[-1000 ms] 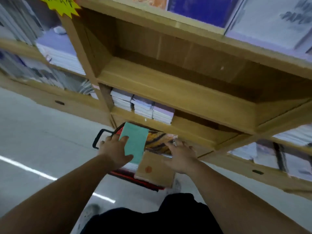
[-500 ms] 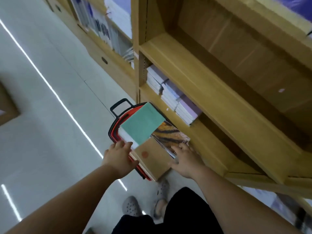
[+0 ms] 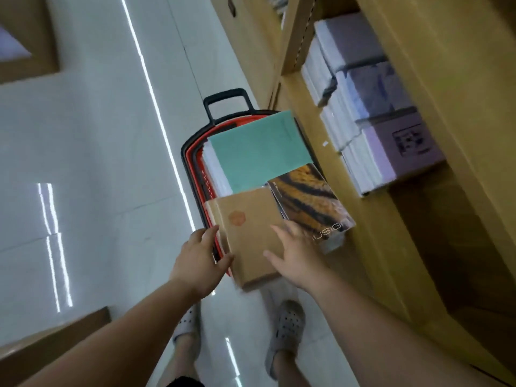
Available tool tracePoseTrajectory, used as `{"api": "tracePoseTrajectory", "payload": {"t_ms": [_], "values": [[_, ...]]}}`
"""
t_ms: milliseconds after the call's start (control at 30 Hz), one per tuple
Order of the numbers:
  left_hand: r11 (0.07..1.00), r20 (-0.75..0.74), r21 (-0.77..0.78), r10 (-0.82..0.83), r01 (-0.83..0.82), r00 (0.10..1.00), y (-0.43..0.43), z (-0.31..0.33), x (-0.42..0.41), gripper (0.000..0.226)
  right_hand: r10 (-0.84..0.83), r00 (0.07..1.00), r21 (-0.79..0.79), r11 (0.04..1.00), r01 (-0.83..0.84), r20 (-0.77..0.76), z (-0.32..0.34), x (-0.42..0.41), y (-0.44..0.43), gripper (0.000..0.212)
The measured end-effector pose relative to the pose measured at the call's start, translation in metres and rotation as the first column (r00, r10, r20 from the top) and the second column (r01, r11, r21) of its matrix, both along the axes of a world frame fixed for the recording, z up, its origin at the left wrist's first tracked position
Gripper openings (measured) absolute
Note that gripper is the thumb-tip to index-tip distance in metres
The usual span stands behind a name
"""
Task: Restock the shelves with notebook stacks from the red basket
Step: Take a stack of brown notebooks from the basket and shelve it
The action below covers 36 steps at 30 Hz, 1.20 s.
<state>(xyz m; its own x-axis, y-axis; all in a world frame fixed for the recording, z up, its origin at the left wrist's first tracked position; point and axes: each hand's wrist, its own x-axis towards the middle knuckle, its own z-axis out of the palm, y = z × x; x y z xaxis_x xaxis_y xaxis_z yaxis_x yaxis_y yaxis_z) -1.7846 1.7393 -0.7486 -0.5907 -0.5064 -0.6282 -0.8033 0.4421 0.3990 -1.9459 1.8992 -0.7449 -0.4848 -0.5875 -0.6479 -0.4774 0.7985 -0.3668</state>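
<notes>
As left hand [image 3: 199, 261] grips, right hand [image 3: 296, 255] touches brown stack [image 3: 248, 233], seemingly atop basket [image 3: 192, 169]

Red basket [image 3: 195, 169], tiger-striped notebook [image 3: 310, 199]

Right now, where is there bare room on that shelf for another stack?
Bare board on the lower shelf lies beside the nearest purple stack, toward the person. The red basket is crowded: green notebook, tiger-striped book and brown stack cover it.
</notes>
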Motion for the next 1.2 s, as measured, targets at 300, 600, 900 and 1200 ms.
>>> {"api": "tracePoseTrajectory", "payload": {"t_ms": [300,600,900,1200], "values": [[0.94,-0.314,0.252,0.304,-0.229,0.9,0.036,-0.067,-0.005,0.09,-0.032,0.998,-0.176,0.984,0.02,-0.063,-0.064,0.009,0.005,0.079],[0.614,-0.246,0.637,0.735,-0.466,0.632,0.047,-0.072,-0.007,0.093,-0.198,0.978,-0.225,0.952,0.208,0.065,-0.063,0.021,-0.003,0.095],[0.56,-0.222,0.687,0.768,-0.464,0.6,0.046,-0.069,-0.001,0.096,-0.379,0.859,-0.198,0.865,0.461,0.344,-0.078,0.02,-0.004,0.103],[0.517,-0.196,0.723,0.789,-0.458,0.582,0.028,-0.074,0.001,0.098,-0.364,0.884,-0.168,0.891,0.423,0.295,-0.08,0.022,-0.017,0.103]]}}
